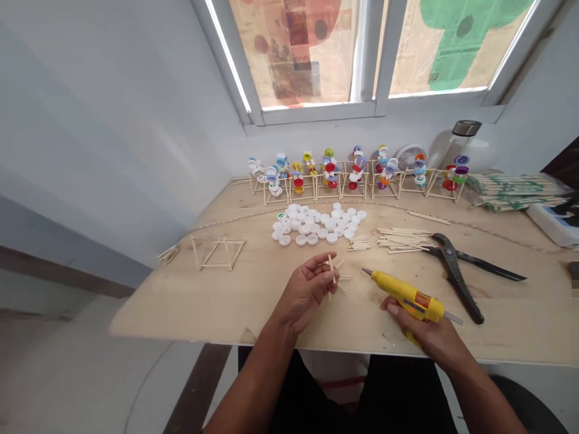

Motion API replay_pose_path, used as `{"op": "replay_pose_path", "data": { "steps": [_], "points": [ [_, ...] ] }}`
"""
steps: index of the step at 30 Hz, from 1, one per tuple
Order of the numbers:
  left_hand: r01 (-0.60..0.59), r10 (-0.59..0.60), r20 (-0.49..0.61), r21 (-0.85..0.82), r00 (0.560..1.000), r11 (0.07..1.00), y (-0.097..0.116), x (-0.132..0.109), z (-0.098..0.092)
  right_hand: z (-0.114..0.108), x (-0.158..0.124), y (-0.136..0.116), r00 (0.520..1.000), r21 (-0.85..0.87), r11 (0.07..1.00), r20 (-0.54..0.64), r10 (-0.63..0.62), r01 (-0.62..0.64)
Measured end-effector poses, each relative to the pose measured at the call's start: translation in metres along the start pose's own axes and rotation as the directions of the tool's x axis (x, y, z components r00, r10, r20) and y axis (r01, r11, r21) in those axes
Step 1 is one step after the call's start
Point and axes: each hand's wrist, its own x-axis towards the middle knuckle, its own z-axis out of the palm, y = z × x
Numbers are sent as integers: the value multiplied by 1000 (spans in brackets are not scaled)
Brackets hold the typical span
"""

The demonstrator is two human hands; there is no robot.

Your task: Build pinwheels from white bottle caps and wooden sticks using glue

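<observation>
Between the thumb and fingers of my left hand (310, 290) are small wooden sticks (342, 278) that fan out like spokes, partly hidden by the fingers. My right hand (427, 333) grips a yellow glue gun (404, 294) by its handle, its nozzle pointing left toward the sticks, a short gap away. A clear glue stick (453, 318) pokes out of the gun's back end. Just beyond my left hand lies a pile of white bottle caps (312, 224). A stick frame (221, 253) stands on the table to the left.
Short sticks (359, 243) and longer sticks (402, 239) lie behind the glue gun. Black-handled pliers (452, 271) rest at right. Along the wall stand several stick frames with coloured cap wheels (330, 175), a small fan (411, 158), a bottle (461, 141) and bagged sticks (515, 190).
</observation>
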Motion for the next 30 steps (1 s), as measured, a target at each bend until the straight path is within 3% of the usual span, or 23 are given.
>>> {"op": "replay_pose_path", "data": {
  "steps": [5, 15, 22, 30],
  "points": [
    [17, -40, -118, -192, 992, 981, -10, -19, 8, 19, 0, -19, 989, 9, 996, -119, -91, 93],
    [16, -68, -185, -272, 980, 962, -27, -31, 18, 51, 7, -31, 987, 40, 986, -2, -162, 162],
    [-26, -21, -215, -212, 976, 977, -34, -36, 24, 57, 5, -34, 986, 13, 986, -28, -163, 164],
    [-106, 116, -269, 50, 956, 993, -38, -39, 24, 55, 7, -33, 992, 1, 992, -23, -123, 123]
  ]
}}
